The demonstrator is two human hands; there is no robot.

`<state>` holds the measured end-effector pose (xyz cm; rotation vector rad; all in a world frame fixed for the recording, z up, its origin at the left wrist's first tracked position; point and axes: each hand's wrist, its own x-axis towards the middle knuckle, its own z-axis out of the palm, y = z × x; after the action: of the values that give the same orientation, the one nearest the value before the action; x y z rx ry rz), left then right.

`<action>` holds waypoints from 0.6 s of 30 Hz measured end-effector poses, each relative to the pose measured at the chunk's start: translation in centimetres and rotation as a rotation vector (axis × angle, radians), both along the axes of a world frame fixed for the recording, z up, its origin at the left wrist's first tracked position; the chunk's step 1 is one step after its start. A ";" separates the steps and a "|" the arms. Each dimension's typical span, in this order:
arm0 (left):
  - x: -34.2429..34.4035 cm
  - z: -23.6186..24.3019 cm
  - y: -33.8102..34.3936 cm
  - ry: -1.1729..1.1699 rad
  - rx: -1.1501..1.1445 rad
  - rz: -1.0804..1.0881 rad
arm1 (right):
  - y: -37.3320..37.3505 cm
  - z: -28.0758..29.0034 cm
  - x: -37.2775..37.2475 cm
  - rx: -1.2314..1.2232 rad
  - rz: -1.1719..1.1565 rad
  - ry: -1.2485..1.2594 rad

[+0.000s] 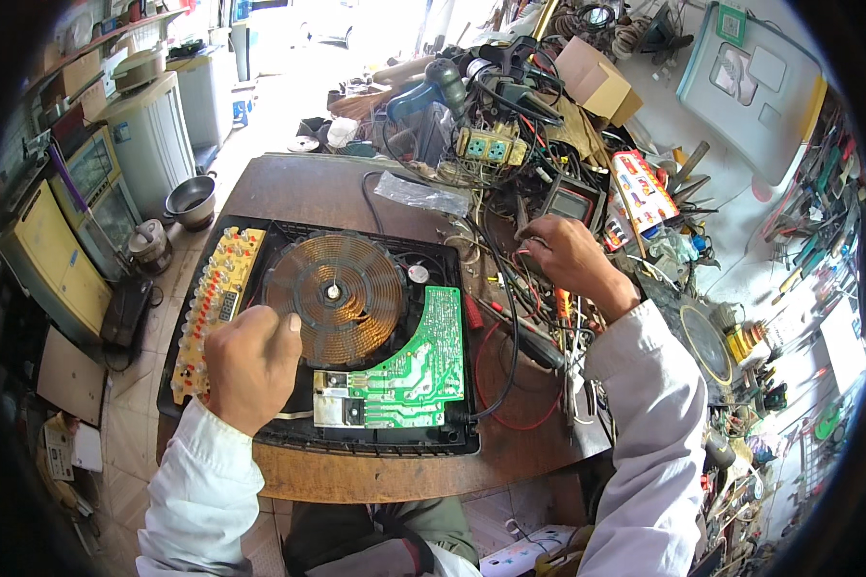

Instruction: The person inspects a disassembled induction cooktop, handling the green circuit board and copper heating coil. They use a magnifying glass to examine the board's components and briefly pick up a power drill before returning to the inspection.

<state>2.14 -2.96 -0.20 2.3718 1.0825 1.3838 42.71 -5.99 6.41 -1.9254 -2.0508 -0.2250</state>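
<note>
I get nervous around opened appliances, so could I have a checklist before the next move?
1. Coil inside the black housing: ok, it lies there.
2. Green board fastened: cannot tell; it sits at the coil's lower right.
3. Left hand off the yellow board: cannot tell; it overlaps the board in view.
4. Right hand free: cannot tell; its fingertips are bunched.
5. Black cord unplugged: cannot tell; its far end is lost in clutter.
6. Table tidy near the right hand: not ok; tools and wires crowd it.

left hand (252, 370): curled, low | right hand (575, 258): bent-fingered, farther forward
</note>
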 end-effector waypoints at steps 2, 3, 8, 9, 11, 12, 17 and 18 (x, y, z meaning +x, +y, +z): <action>0.1 0.1 -0.1 0.000 -0.006 0.006 | 2.1 -0.4 0.0 -0.038 -0.011 -0.011; 0.0 0.2 -0.2 0.004 -0.009 0.011 | 3.3 -0.8 0.1 -0.058 -0.011 -0.017; 0.2 0.4 -0.1 0.020 -0.003 -0.005 | 8.7 -4.3 2.2 -0.054 0.011 0.034; 0.2 0.3 -0.2 -0.001 -0.005 -0.004 | 9.6 -4.6 2.0 -0.076 0.011 0.070; 0.2 0.4 -0.3 -0.018 -0.004 -0.019 | 11.4 -5.3 2.2 -0.129 0.018 0.115; 0.1 0.4 -0.4 -0.029 -0.006 -0.026 | 12.1 -6.0 2.4 -0.096 0.032 0.104; 0.0 0.4 -0.4 0.005 -0.034 -0.048 | 13.2 -7.8 3.4 -0.089 -0.046 0.026; -0.1 0.5 -0.5 0.017 -0.030 -0.036 | 13.2 -7.6 3.5 -0.115 -0.089 -0.008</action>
<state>2.06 -3.42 0.30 2.3741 1.0516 1.3289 46.16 7.21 -1.18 -2.0906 -2.0260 -0.1381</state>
